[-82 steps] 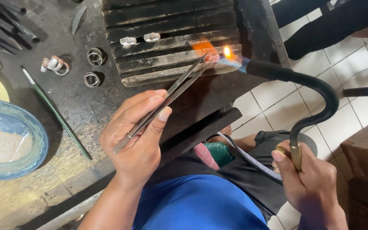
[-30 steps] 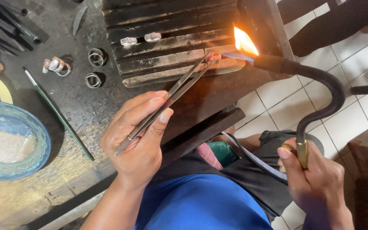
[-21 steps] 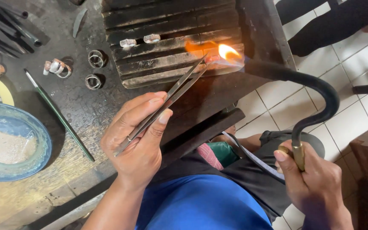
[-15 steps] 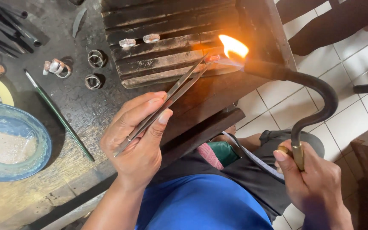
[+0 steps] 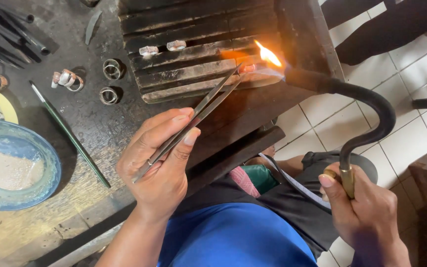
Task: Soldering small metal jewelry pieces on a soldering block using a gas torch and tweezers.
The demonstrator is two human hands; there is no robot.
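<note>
The right hand (image 5: 366, 212) grips the brass handle of the curved torch (image 5: 366, 113), and the left hand (image 5: 161, 163) pinches long tweezers (image 5: 193, 116). Their tips hold a small ring piece (image 5: 247, 67) on the charred soldering block (image 5: 198, 49). The flame (image 5: 268, 54), lower a moment ago, now stands just beyond the piece, so heating continues.

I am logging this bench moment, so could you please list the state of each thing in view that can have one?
torch: lit, flame at its tip, held by the right hand.
tweezers: pinched shut in the left hand, tips at a small glowing piece.
charred block: blackened, two small pieces resting on it.
blue bowl: holds pale powder.
green-handled brush: lying flat on the bench, untouched.
rings: loose on the bench.
</note>
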